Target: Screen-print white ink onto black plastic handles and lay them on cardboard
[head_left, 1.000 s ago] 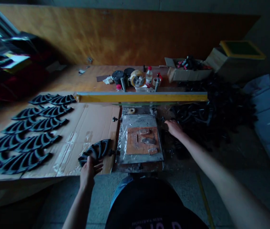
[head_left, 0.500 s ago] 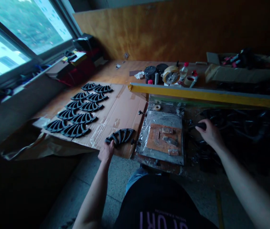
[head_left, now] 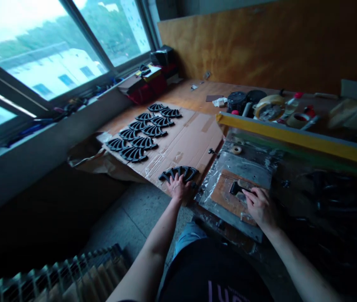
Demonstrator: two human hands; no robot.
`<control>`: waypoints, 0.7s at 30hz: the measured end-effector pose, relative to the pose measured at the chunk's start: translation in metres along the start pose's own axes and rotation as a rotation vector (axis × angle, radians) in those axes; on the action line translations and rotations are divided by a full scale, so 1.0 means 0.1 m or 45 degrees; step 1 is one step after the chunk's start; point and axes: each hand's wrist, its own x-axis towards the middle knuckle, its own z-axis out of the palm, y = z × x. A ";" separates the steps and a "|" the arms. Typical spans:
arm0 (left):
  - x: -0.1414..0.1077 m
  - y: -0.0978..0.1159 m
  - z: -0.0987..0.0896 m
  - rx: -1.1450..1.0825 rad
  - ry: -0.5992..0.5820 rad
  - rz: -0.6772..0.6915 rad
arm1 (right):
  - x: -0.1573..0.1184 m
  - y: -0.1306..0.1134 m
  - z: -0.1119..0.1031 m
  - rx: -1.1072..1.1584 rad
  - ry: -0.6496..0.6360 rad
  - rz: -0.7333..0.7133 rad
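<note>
My left hand (head_left: 177,187) lies with fingers spread on a black ribbed fan-shaped piece (head_left: 187,172) near the front edge of the cardboard sheet (head_left: 194,134). My right hand (head_left: 259,204) is closed around the thin end of a small black T-headed tool (head_left: 235,188); its exact kind is unclear in the dim light. The tool is over a brown wooden board (head_left: 224,188), which lies on a grey metal plate (head_left: 244,164). Further left on the cardboard, several similar black fan-shaped pieces (head_left: 143,142) lie in two rows.
A yellow-sided bar (head_left: 266,131) crosses behind the metal plate. Beyond it stand a tape roll (head_left: 269,108), dark tubs (head_left: 237,102) and a red-capped bottle (head_left: 292,105). Dark glossy pieces (head_left: 339,193) heap up at right. A ribbed rack (head_left: 55,277) stands low at left.
My view has swung left. My right hand has brought the black tool from right of the plate to over the wooden board. My left hand has gone from gripping the fan's end to lying spread on it.
</note>
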 end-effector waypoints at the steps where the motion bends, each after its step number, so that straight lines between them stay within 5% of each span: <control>1: 0.00 -0.01 -0.02 -0.010 0.017 0.007 | 0.01 0.01 0.00 -0.009 0.012 -0.035; 6: -0.15 -0.09 -0.22 0.034 0.222 0.202 | 0.01 0.07 0.00 0.047 0.038 -0.139; 12: -0.27 -0.18 -0.77 0.095 0.514 0.638 | 0.01 0.16 0.07 0.050 0.054 -0.198; 16: -0.01 -0.21 -1.10 0.046 0.584 0.915 | -0.04 0.28 0.19 0.007 0.023 -0.185; 21: 0.67 -0.31 -1.35 -0.104 0.509 1.163 | -0.17 0.29 0.27 -0.173 -0.026 -0.139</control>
